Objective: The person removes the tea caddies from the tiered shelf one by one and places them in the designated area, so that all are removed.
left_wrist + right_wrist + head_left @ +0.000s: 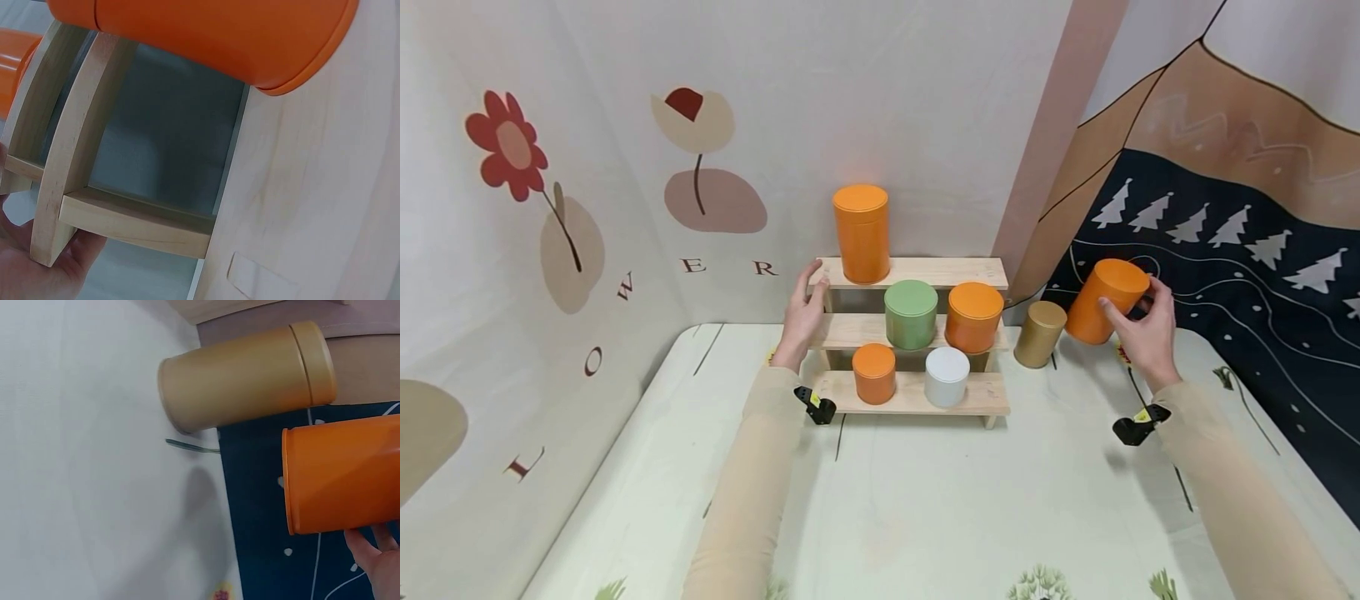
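My left hand (802, 317) grips the left end of the top tier of a three-tier wooden shelf rack (951, 272). In the left wrist view, fingers and thumb lie around the end of a board (75, 131). My right hand (1150, 333) holds a tall orange canister (1086, 304), tilted, beside a gold canister (1040, 335) standing on the table. Another tall orange canister (861, 237) stands on the top tier. The middle tier bears a green canister (911, 317) and a shorter orange canister (972, 321). Below them sit a small orange canister (874, 375) and a white canister (947, 379).
A pale cloth (910, 508) with plant prints covers the table. Behind it hangs a light curtain (880, 100) with flower prints and letters. At the right hangs a dark panel (1210, 275) with white trees. A thin dark cable runs behind the gold canister.
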Motion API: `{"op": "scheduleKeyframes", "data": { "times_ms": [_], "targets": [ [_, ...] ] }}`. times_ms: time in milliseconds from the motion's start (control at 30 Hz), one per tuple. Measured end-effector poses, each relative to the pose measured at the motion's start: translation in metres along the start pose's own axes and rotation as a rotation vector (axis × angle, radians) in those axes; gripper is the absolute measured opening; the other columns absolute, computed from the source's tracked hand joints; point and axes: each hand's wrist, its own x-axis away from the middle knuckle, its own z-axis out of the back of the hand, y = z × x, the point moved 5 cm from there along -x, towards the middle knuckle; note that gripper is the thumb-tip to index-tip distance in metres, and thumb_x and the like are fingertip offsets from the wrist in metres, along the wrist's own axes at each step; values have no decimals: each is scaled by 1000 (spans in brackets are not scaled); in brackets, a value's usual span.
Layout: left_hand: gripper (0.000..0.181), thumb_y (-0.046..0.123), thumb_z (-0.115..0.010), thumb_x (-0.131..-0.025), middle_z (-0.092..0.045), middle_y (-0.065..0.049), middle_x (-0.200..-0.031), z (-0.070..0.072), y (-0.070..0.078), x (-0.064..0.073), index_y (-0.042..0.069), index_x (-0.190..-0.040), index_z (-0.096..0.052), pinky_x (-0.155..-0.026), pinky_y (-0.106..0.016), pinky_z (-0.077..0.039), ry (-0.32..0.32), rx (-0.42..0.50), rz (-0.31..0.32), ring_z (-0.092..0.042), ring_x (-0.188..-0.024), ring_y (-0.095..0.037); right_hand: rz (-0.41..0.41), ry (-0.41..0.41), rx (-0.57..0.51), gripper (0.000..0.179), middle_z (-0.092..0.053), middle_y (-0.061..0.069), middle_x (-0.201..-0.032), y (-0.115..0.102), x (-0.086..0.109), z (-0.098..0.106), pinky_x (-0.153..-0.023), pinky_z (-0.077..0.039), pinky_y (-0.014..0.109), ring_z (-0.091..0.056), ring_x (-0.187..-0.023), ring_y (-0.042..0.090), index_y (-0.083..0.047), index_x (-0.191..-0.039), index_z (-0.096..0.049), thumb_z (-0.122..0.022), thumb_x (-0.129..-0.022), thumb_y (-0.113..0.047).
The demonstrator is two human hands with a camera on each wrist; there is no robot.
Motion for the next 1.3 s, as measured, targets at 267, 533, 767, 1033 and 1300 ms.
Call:
{"op": "scheduleKeyframes", "data": {
  "times_ms": [267,533,767,1033,1300],
  "targets": [
    [50,46,-39,-102,-24,3,-157,0,2,1,36,-150,-31,-109,-50,-29,2,-10,-10,-34,-136,-30,-26,-4,-28,75,-31,19,-143,11,7,-8,-106,-37,43,-40,-129,36,-3,-148,-22,-66,-91,-27],
    [50,44,-40,-103,-24,2,-157,0,3,2,33,-150,-32,-109,-50,-29,9,-11,-29,-34,-136,-31,-65,-26,-37,76,-30,21,-143,25,13,-20,-105,-38,44,-39,-127,38,-3,-147,-22,-65,-91,-30],
    [50,45,-39,-103,-23,2,-158,0,3,3,33,-151,-31,-109,-50,-29,6,-15,-20,-34,-135,-31,-85,-30,-82,75,-31,21,-142,33,19,-29,-105,-36,48,-38,-129,37,-3,-146,-22,-66,-91,-28],
    [49,47,-39,-102,-25,2,-157,0,3,2,35,-150,-32,-107,-50,-31,16,-9,-20,-36,-134,-30,-77,-25,-84,96,-30,17,-144,75,8,-40,-103,-39,50,-38,-128,37,-9,-148,-19,-68,-81,-57],
    [49,47,-39,-102,-25,1,-157,-1,2,1,36,-150,-33,-107,-50,-32,20,-8,-18,-38,-133,-30,-37,-10,-78,94,-26,15,-147,99,1,-49,-104,-37,53,-34,-133,35,-14,-149,-18,-68,-81,-56]
  ]
}}
